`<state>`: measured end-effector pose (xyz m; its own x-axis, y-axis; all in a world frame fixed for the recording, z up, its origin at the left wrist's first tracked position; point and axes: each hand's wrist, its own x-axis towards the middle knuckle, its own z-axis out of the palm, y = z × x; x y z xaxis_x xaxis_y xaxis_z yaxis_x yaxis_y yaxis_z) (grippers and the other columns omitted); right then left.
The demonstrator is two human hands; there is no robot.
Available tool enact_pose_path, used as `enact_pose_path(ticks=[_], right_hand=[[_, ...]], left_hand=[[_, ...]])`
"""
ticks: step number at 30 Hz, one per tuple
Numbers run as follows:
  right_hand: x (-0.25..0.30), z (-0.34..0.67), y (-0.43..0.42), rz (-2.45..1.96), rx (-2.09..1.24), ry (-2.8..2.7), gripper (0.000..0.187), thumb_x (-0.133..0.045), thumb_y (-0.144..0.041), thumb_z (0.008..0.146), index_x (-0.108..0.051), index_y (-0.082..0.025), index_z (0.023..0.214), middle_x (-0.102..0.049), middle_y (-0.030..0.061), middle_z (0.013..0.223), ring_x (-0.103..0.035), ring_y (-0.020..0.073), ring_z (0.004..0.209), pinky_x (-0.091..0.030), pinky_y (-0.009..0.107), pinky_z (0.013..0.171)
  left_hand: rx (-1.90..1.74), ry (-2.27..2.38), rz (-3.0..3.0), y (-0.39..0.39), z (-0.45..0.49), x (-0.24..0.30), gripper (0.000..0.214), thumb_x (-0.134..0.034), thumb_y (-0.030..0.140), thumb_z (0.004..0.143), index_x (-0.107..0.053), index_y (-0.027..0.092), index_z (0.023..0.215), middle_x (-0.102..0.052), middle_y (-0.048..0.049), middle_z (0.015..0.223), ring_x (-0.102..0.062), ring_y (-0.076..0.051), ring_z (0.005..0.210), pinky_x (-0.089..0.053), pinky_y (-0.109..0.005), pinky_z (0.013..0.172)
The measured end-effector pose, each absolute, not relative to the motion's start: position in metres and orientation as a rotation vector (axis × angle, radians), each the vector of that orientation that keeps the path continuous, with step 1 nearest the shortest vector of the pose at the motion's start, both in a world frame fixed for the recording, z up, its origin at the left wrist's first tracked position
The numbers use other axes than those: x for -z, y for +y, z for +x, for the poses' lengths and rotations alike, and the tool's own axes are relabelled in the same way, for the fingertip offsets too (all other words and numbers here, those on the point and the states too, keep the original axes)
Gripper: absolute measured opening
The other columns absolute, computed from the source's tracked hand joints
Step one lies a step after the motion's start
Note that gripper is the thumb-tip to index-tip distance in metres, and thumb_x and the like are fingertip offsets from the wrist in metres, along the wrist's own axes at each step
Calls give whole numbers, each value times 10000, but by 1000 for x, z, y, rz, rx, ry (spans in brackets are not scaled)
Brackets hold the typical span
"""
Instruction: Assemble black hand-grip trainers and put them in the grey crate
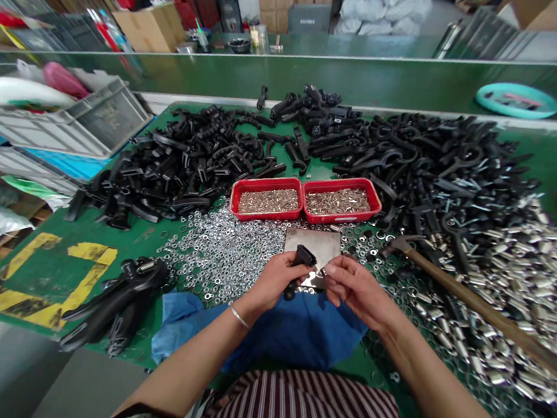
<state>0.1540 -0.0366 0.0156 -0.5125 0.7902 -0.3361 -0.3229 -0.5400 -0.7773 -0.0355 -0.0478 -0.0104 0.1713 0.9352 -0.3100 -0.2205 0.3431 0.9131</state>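
Note:
My left hand (278, 277) is closed around a black plastic handle part (306, 256), held above a square metal plate (300, 239). Close by on the right, my right hand (350, 283) pinches at its fingertips something small and shiny, too small to name. The two hands are a short gap apart. Beneath them a blue cloth (289, 334) lies along the table's near side. Small metal rings and nuts (233, 251) spread to the left of the plate. Beyond it stand two red trays, the left tray (263, 218) and the right tray (342, 220), filled with tiny metal pins.
A hammer (474, 302) lies to the right, across a heap of metal sleeves (516, 283). Black parts are piled at back left (178, 157) and back right (426, 152). Several assembled black pieces (130, 299) rest at left, near yellow tape (92, 253). A grey crate (102, 118) stands beyond.

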Motion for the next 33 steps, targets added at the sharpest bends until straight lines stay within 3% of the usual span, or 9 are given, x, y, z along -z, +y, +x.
enact_pose_path(ticks=[10, 13, 16, 20, 25, 33], right_hand=[[-5, 157, -30, -942, -2238, -686, 315, -803, -361, 804, -547, -176, 809, -478, -53, 663, -381, 46, 521, -389, 194, 485], [-4, 161, -25, -1063, -1970, -1030, 298, -759, -416, 836, -553, -205, 877, -506, -58, 632, -468, 87, 517, -430, 241, 519], [-9, 171, -16, -1187, -1556, -1496, 266, -733, -422, 854, -578, -232, 958, -605, -25, 724, -600, 152, 633, -488, 303, 617], [-16, 187, -6, -1256, -1229, -1826, 192, -685, -402, 894, -596, -249, 969, -657, 9, 850, -634, 186, 752, -503, 343, 708], [-10, 186, -9, -1195, -1329, -1637, 226, -638, -432, 928, -509, -262, 1006, -703, 36, 984, -688, 207, 834, -563, 387, 775], [-12, 154, -25, -1164, -1367, -1199, 328, -708, -459, 875, -466, -285, 1010, -691, 28, 968, -690, 196, 807, -562, 421, 861]], left_hand=[[-958, 1026, 975, -53, -36, 8, 316, -780, 340, 753, -696, 131, 976, -609, 7, 748, -509, -106, 641, -390, -237, 649], [-909, 1110, 1168, -53, -42, 2, 288, -728, 273, 774, -694, 158, 1036, -644, -13, 862, -569, -144, 763, -429, -256, 730], [-882, 1101, 1286, -49, -52, -6, 436, -707, 215, 774, -635, 221, 1204, -635, -10, 993, -589, -169, 913, -446, -264, 821], [-941, 1055, 1177, -40, -61, -5, 404, -656, 241, 821, -553, 249, 1211, -564, 19, 883, -534, -118, 704, -433, -231, 640], [-991, 958, 1132, -31, -47, 4, 445, -678, 208, 798, -504, 245, 1206, -568, -2, 956, -555, -104, 716, -451, -221, 627], [-1055, 1041, 1012, -28, -16, 12, 376, -626, 229, 823, -432, 231, 1145, -536, 52, 736, -512, -93, 570, -386, -200, 516]])
